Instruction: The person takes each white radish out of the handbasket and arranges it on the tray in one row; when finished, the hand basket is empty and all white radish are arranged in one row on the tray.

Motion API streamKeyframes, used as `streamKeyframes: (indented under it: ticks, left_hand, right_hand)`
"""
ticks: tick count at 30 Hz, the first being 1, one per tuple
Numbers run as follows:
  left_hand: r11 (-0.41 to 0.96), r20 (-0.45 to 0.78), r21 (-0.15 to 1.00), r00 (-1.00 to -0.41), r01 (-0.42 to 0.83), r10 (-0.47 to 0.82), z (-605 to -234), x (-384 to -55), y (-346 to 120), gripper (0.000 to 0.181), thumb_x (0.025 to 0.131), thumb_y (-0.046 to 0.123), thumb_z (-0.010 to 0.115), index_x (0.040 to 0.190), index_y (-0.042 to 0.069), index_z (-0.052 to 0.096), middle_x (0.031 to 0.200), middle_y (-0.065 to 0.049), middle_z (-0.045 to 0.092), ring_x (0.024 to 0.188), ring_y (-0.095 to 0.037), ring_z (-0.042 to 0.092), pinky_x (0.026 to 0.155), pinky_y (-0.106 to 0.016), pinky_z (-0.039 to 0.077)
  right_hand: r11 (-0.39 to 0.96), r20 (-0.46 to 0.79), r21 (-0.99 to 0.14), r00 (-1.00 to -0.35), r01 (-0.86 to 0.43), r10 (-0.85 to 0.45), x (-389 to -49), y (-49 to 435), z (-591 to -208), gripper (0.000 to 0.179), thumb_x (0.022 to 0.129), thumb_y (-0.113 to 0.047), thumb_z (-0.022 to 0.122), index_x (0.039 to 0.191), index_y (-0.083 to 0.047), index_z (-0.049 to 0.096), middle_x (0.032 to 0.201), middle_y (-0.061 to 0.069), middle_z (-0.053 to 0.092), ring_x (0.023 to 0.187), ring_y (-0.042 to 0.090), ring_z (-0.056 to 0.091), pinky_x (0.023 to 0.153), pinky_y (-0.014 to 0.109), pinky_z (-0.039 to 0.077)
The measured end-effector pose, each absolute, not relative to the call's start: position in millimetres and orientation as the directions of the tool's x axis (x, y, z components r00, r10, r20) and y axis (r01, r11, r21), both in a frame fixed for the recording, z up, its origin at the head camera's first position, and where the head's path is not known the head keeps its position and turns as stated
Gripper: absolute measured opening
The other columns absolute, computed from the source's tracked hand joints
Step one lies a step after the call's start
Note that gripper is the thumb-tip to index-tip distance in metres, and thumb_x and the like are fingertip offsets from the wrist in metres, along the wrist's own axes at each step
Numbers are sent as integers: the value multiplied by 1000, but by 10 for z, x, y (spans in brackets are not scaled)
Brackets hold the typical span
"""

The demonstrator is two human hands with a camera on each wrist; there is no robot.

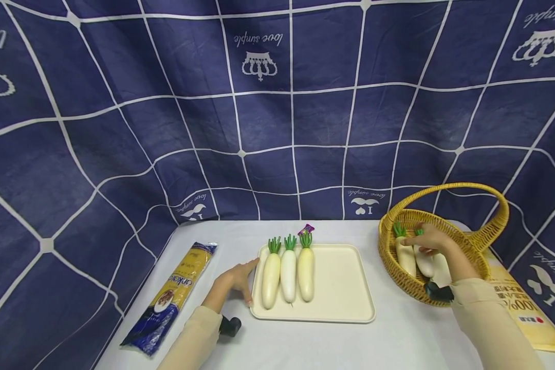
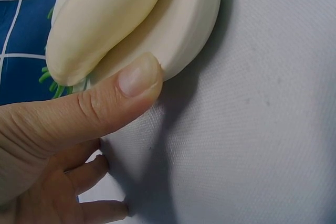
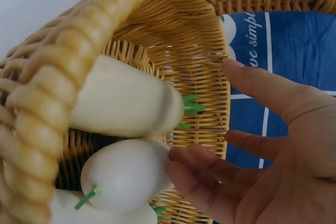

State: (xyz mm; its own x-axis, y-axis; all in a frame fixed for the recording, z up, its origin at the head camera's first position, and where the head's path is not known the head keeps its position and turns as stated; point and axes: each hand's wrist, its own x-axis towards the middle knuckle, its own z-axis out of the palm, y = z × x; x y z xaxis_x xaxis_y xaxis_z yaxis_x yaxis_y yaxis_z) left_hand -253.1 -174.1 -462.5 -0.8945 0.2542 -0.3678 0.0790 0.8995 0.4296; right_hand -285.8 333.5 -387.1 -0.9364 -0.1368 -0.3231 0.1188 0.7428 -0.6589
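Observation:
Three white radishes with green tops, one of them (image 1: 306,275), lie side by side on the left half of a cream tray (image 1: 339,282). My left hand (image 1: 235,279) is at the tray's left edge, its thumb against the rim in the left wrist view and its fingers spread. My right hand (image 1: 431,239) reaches into a wicker basket (image 1: 485,239) on the right. Inside lie a cream radish (image 3: 126,98), a whiter radish (image 3: 126,174) and another pale one (image 3: 100,211). The right fingertips meet or nearly meet the whiter radish, thumb apart; contact is unclear.
A blue and yellow pasta packet (image 1: 173,295) lies left of the tray. Behind the tray is a small purple wrapper (image 1: 307,229). A yellow printed packet (image 1: 527,303) lies partly under the basket, whose tall handle (image 1: 444,186) arches above. Blue checked cloth (image 1: 324,118) hangs behind the table.

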Motion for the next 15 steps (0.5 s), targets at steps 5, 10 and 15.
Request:
streamKeyframes:
  ticks: [5, 10, 15]
  left_hand:
    - [896, -352, 436, -900, 84, 256, -4619, -2525, -1728, 120, 42, 12, 92, 146, 3, 32, 145, -21, 38, 134, -42, 33, 110, -55, 29]
    - [894, -347, 440, -901, 89, 260, -4611, -2520, -1724, 120, 42, 12, 92, 145, 3, 32, 145, -21, 39, 134, -43, 33, 110, -56, 29]
    - [891, -337, 445, -903, 95, 265, -4610, -2516, -1731, 120, 42, 12, 92, 145, 3, 32, 145, -21, 38, 134, -43, 32, 110, -56, 28]
  right_hand:
    - [737, -304, -667, -943, 108, -137, -2875, 3299, -3908, 84, 86, -24, 65, 134, 23, 15, 107, 34, 45, 81, 29, 61, 68, 38, 58]
    - [736, -273, -673, -949, 70, -159, -2895, 3265, -3938, 80, 85, -20, 66, 131, 25, 19, 108, 36, 45, 82, 29, 62, 70, 39, 58]
    - [759, -272, -648, -949, 57, -161, -2930, 3230, -3942, 80, 85, -20, 66, 130, 26, 19, 101, 32, 49, 76, 26, 62, 67, 38, 58]
